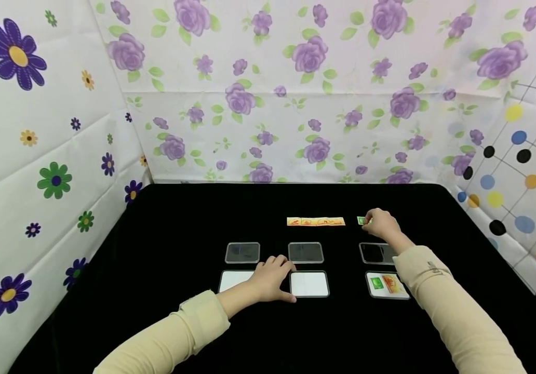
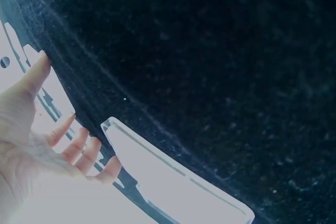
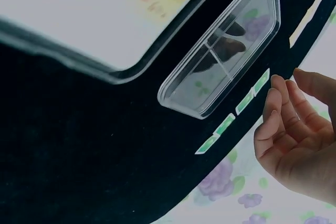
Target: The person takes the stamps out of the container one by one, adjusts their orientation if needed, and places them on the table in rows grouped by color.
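Observation:
My left hand is over the front row, its thumb and index fingertips right at the two left corners of a clear-edged case with a white face. Another white-faced case is partly hidden under that hand. In the left wrist view, the fingers of the hand are spread and loosely bent. My right hand is at the end of a row of small green-and-white pieces. In the right wrist view, its fingers are loosely bent, thumb and index tips apart, with nothing visible between them.
Behind the front row stand clear cases and a divided clear case near my right forearm. A case with a green and orange picture sits front right. Farther back lies a yellow-orange strip. Patterned cloth walls surround the black tabletop.

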`<state>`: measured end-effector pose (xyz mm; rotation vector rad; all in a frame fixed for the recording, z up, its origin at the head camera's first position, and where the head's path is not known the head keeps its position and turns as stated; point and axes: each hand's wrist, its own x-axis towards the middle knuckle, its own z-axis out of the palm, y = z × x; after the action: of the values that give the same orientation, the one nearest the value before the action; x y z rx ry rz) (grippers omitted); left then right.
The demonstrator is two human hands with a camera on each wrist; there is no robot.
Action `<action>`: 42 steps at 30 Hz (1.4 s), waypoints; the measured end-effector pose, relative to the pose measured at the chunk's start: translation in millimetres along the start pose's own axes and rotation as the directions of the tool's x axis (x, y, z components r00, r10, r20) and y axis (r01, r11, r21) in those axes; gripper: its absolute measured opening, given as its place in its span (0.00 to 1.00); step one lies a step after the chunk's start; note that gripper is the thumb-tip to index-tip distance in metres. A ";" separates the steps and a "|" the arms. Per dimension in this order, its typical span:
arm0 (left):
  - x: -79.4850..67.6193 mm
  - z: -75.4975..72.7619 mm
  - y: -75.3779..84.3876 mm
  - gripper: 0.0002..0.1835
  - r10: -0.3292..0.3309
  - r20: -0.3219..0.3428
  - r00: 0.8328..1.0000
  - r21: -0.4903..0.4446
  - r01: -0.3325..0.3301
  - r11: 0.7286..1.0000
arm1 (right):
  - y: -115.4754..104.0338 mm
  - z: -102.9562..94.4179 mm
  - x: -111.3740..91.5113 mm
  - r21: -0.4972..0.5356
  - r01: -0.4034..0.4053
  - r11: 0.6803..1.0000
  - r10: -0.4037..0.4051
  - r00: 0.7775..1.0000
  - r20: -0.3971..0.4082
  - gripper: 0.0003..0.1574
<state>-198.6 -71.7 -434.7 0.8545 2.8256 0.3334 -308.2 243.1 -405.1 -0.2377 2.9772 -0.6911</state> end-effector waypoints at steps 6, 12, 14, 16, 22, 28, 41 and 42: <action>2.8 -3.2 3.4 0.39 0.005 0.030 1.000 0.019 -0.006 1.000 | 6.6 -7.5 -11.4 0.015 0.046 0.999 -0.046 0.999 0.020 0.08; 4.5 -6.2 7.0 0.39 -0.004 0.044 0.999 0.048 0.002 0.999 | 14.5 -12.1 -22.2 -0.018 0.071 0.997 -0.071 0.997 0.005 0.07; 5.1 -7.1 8.2 0.39 -0.006 0.047 0.999 0.055 0.003 0.998 | 16.6 -13.4 -25.9 -0.018 0.084 0.996 -0.084 0.996 0.003 0.07; 5.9 -7.8 9.1 0.39 -0.005 0.048 0.999 0.063 0.002 0.998 | 18.9 -14.6 -29.8 -0.020 0.106 0.994 -0.106 0.994 0.001 0.07; 7.6 -8.4 10.5 0.39 0.007 0.049 0.999 0.072 -0.010 0.997 | 25.8 -16.1 -39.0 -0.022 0.122 0.992 -0.122 0.992 0.017 0.07; 8.1 -10.4 13.9 0.38 0.045 0.067 0.997 0.028 -0.047 0.999 | 30.0 -15.9 -45.8 -0.014 0.109 0.994 -0.108 0.993 0.047 0.06; 22.8 -9.3 32.1 0.34 0.112 0.044 0.993 0.032 -0.113 0.993 | 39.0 -13.2 -65.0 0.009 0.140 0.990 -0.140 0.989 0.049 0.05; 24.3 -9.2 33.7 0.34 0.121 0.039 0.992 0.035 -0.123 0.992 | 39.7 -13.0 -66.3 0.008 0.140 0.990 -0.141 0.989 0.051 0.05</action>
<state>-203.0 -32.2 -419.5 1.0330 2.7604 0.2793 -249.6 295.0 -408.5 -0.4615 2.9309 -0.6944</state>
